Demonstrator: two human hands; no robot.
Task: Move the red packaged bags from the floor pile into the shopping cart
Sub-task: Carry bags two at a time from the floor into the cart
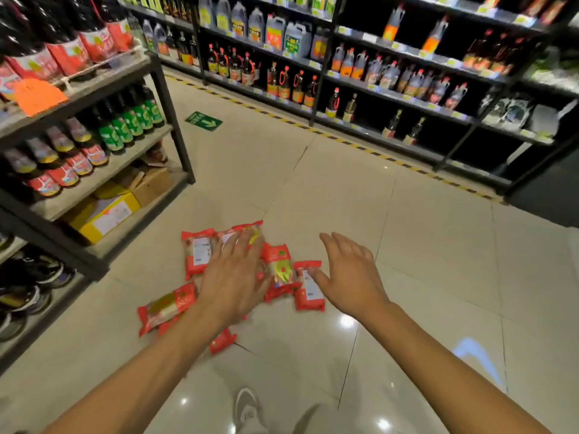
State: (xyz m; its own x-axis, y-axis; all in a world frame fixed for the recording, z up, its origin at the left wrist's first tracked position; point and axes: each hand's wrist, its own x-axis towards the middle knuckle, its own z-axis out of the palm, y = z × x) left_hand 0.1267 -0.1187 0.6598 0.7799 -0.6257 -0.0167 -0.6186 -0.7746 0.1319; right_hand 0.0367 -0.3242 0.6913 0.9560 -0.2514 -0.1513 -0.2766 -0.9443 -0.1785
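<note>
Several red packaged bags (196, 255) lie in a loose pile on the tiled floor in the middle of the head view. My left hand (233, 277) reaches out over the pile with its fingers spread, covering some bags and holding nothing. My right hand (349, 272) hovers open to the right of the pile, its thumb close to the rightmost red bag (309, 288). Another bag (167, 306) lies at the near left of the pile. No shopping cart is in view.
A dark shelf rack (169, 98) with sauce bottles and cardboard boxes (103, 214) stands on the left. A long bottle shelf (391, 98) runs along the back, behind yellow-black floor tape. A green arrow sticker (203, 121) marks the floor. My shoe (247, 408) shows at the bottom.
</note>
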